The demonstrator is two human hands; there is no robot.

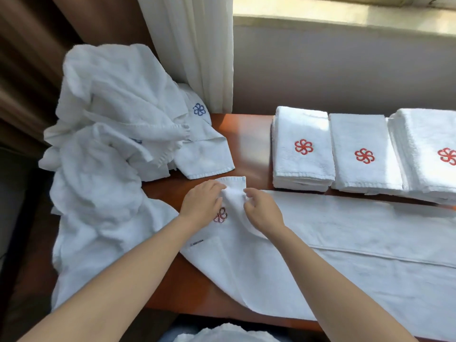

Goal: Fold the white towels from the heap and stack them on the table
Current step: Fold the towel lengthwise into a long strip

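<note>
A long white towel [357,255] lies spread across the wooden table [246,141], its left end bunched near the middle. My left hand [201,206] and my right hand [262,211] both pinch that raised end close together, just above a red flower emblem [220,215]. A heap of crumpled white towels [111,134] sits at the table's left, one showing a blue emblem. Three stacks of folded towels with red emblems stand at the back right: a left stack [302,149], a middle stack [365,156] and a right stack [429,154].
A white curtain [192,45] hangs behind the heap, with a brown curtain [29,70] to its left. A grey wall and window sill [345,21] run behind the table. More white cloth [222,334] lies at the bottom edge, below the table's front edge.
</note>
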